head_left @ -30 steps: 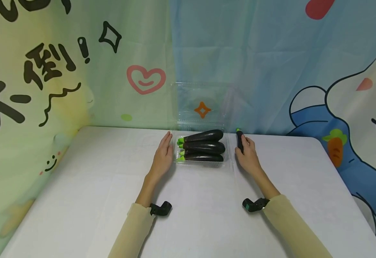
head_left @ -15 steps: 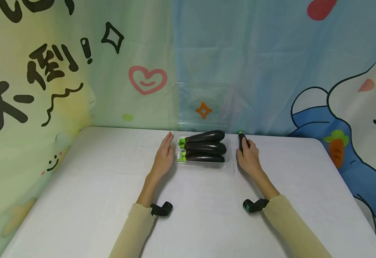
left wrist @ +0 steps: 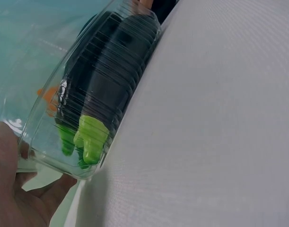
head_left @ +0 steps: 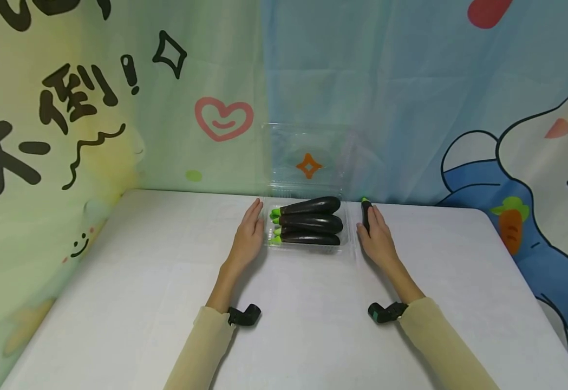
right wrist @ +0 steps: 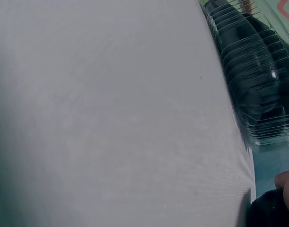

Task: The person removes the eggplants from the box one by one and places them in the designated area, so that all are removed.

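- Within the grip of the right hand [head_left: 378, 238], clasped between thumb and fingers: a loose eggplant [head_left: 365, 214], with its green cap beyond the grip and its lower end covered by the hand in the head view.
- Along this grip, away from the person: the eggplant's long axis, roughly square to that of the boxed eggplants [head_left: 310, 223].
- Just left of the grip, with a narrow gap between: a clear plastic box [head_left: 346, 235].
- Inside the box, across from the grip: boxed eggplants under four green caps, with rounded ends facing the grip.
- Beyond the box's far edge, left of the grip: a transparent lid [head_left: 308, 143], raised upright.
- At the box's opposite side, farther from the loose eggplant: the left hand [head_left: 248, 234], with extended fingers touching the wall.
- Beneath both hands: a white table [head_left: 313, 314].
- Behind the grip: a printed backdrop [head_left: 342, 81].
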The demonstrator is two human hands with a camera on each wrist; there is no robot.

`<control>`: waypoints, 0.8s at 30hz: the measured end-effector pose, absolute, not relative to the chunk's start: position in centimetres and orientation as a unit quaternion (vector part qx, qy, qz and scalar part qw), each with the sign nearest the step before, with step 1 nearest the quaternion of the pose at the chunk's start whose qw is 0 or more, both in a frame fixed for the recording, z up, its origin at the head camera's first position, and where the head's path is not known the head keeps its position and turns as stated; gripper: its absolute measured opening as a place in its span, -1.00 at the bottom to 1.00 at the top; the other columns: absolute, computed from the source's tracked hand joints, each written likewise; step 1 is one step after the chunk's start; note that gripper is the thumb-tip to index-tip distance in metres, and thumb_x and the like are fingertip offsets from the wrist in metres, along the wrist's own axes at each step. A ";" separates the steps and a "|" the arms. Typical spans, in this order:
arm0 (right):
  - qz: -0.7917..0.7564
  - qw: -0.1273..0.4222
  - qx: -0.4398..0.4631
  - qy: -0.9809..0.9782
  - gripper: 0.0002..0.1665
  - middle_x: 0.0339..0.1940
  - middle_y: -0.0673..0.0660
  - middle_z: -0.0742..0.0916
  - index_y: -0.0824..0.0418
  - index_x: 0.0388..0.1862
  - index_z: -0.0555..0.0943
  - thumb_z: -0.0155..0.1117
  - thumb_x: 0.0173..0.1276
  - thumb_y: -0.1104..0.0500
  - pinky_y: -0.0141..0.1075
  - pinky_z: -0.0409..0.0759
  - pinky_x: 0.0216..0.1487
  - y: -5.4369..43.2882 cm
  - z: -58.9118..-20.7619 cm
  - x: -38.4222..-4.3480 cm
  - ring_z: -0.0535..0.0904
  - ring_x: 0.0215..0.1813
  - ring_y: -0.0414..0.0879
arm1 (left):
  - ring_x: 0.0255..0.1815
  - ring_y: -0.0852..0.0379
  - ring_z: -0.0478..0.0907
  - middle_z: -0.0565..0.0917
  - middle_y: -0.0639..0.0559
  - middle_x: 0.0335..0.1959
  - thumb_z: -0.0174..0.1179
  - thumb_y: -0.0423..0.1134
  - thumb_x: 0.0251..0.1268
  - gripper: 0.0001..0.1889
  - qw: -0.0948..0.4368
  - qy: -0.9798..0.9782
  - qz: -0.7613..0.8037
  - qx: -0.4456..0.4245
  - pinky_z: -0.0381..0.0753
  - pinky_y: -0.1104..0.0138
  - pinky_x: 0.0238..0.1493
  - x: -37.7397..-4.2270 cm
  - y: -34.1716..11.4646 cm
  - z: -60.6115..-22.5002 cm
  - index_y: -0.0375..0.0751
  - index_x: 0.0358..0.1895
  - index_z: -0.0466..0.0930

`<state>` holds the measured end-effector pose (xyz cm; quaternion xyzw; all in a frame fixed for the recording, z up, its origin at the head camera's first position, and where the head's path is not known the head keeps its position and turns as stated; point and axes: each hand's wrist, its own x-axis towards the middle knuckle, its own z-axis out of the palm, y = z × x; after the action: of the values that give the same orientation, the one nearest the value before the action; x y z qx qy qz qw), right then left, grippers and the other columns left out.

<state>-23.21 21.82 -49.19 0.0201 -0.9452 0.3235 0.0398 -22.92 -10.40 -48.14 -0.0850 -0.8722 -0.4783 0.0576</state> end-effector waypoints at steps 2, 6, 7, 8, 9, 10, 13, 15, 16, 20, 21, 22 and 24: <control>0.322 0.039 0.019 -0.946 -0.26 0.57 0.43 0.05 0.46 0.53 -0.04 -0.09 0.54 0.14 0.18 0.03 0.53 21.8 -49.1 -23.2 -0.01 0.56 0.36 | 0.58 0.00 0.07 0.14 -0.02 0.56 -0.22 -0.26 0.53 -0.49 0.056 -0.872 -0.479 -0.083 0.09 0.08 0.56 -22.9 -10.4 -48.1 -0.28 0.49 0.15; 0.324 0.046 0.023 -0.945 -0.27 0.56 0.45 0.07 0.48 0.52 -0.02 -0.10 0.53 0.16 0.19 0.04 0.52 21.7 -49.0 -23.2 0.00 0.56 0.36 | 0.58 0.00 0.06 0.14 -0.02 0.56 -0.22 -0.27 0.53 -0.49 0.057 -0.872 -0.480 -0.083 0.09 0.08 0.56 -22.9 -10.4 -48.0 -0.28 0.49 0.15; 0.324 0.048 0.024 -0.944 -0.28 0.55 0.46 0.07 0.49 0.51 -0.02 -0.10 0.53 0.17 0.20 0.04 0.52 21.7 -49.0 -23.2 0.00 0.56 0.37 | 0.58 0.00 0.07 0.14 -0.02 0.56 -0.22 -0.28 0.53 -0.49 0.058 -0.872 -0.480 -0.083 0.09 0.08 0.56 -22.9 -10.4 -48.0 -0.28 0.49 0.15; 0.325 0.048 0.025 -0.944 -0.28 0.55 0.46 0.07 0.49 0.51 -0.01 -0.10 0.52 0.18 0.20 0.04 0.52 21.7 -49.0 -23.3 0.00 0.55 0.37 | 0.58 -0.01 0.07 0.14 -0.03 0.56 -0.22 -0.28 0.53 -0.49 0.059 -0.872 -0.479 -0.084 0.09 0.07 0.56 -22.9 -10.4 -48.0 -0.29 0.48 0.15; 0.325 0.048 0.025 -0.944 -0.28 0.55 0.46 0.07 0.49 0.51 -0.02 -0.10 0.52 0.19 0.20 0.04 0.52 21.7 -49.0 -23.3 0.00 0.56 0.37 | 0.58 -0.01 0.07 0.14 -0.03 0.56 -0.22 -0.29 0.52 -0.49 0.059 -0.872 -0.479 -0.084 0.09 0.07 0.56 -22.9 -10.4 -48.0 -0.30 0.48 0.15; 0.326 0.047 0.025 -0.944 -0.29 0.55 0.46 0.07 0.49 0.51 -0.02 -0.11 0.52 0.19 0.20 0.03 0.52 21.8 -49.0 -23.3 0.00 0.56 0.37 | 0.58 0.00 0.07 0.15 -0.03 0.56 -0.22 -0.29 0.52 -0.49 0.060 -0.872 -0.479 -0.083 0.09 0.08 0.56 -22.9 -10.4 -48.0 -0.29 0.48 0.15; 0.329 0.043 0.023 -0.943 -0.29 0.56 0.46 0.06 0.49 0.51 -0.02 -0.12 0.53 0.21 0.18 0.02 0.54 21.8 -49.0 -23.2 -0.01 0.56 0.36 | 0.58 0.01 0.07 0.15 -0.02 0.56 -0.22 -0.29 0.53 -0.49 0.061 -0.872 -0.480 -0.081 0.10 0.08 0.56 -22.9 -10.4 -48.0 -0.29 0.48 0.16; 0.329 0.039 0.023 -0.943 -0.29 0.56 0.46 0.06 0.48 0.52 -0.03 -0.12 0.53 0.20 0.19 0.01 0.54 21.8 -48.9 -23.2 -0.02 0.56 0.36 | 0.58 0.01 0.07 0.16 -0.02 0.56 -0.21 -0.28 0.53 -0.49 0.061 -0.871 -0.481 -0.081 0.09 0.09 0.56 -22.9 -10.3 -48.0 -0.28 0.48 0.17; 0.328 0.038 0.023 -0.944 -0.29 0.55 0.46 0.06 0.48 0.52 -0.03 -0.11 0.53 0.19 0.19 0.01 0.54 21.8 -48.8 -23.2 -0.02 0.56 0.36 | 0.58 0.01 0.07 0.15 -0.02 0.56 -0.22 -0.28 0.53 -0.49 0.061 -0.871 -0.481 -0.080 0.09 0.09 0.57 -22.9 -10.3 -48.0 -0.28 0.48 0.17; 0.322 0.026 0.023 -0.946 -0.26 0.56 0.46 0.04 0.47 0.53 -0.06 -0.11 0.55 0.14 0.20 0.01 0.53 22.0 -48.7 -23.2 -0.03 0.56 0.36 | 0.58 0.01 0.06 0.15 -0.01 0.56 -0.23 -0.27 0.53 -0.49 0.060 -0.872 -0.479 -0.080 0.08 0.09 0.57 -22.9 -10.3 -48.1 -0.28 0.48 0.16; 0.320 0.024 0.023 -0.947 -0.25 0.56 0.46 0.04 0.46 0.53 -0.06 -0.11 0.55 0.13 0.20 0.01 0.53 22.0 -48.6 -23.2 -0.03 0.57 0.35 | 0.58 0.01 0.06 0.15 -0.01 0.56 -0.23 -0.26 0.53 -0.49 0.060 -0.872 -0.479 -0.080 0.08 0.09 0.57 -22.9 -10.3 -48.2 -0.28 0.48 0.16; 0.317 0.021 0.023 -0.948 -0.25 0.56 0.45 0.04 0.45 0.53 -0.07 -0.11 0.55 0.12 0.20 0.01 0.53 22.1 -48.6 -23.2 -0.03 0.57 0.35 | 0.58 0.01 0.06 0.14 -0.01 0.56 -0.23 -0.26 0.53 -0.49 0.059 -0.872 -0.479 -0.080 0.08 0.09 0.57 -22.9 -10.3 -48.2 -0.28 0.48 0.16; 0.312 0.015 0.023 -0.950 -0.24 0.57 0.43 0.02 0.41 0.55 -0.09 -0.11 0.55 0.10 0.20 0.01 0.53 22.2 -48.5 -23.2 -0.04 0.58 0.33 | 0.58 0.02 0.06 0.14 0.00 0.56 -0.23 -0.26 0.53 -0.49 0.059 -0.873 -0.478 -0.080 0.08 0.10 0.57 -23.0 -10.3 -48.2 -0.27 0.48 0.16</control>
<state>-23.17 22.16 -48.50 0.0230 -0.9497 0.3119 0.0146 -22.96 -10.29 -48.23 -0.0798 -0.8729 -0.4778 0.0587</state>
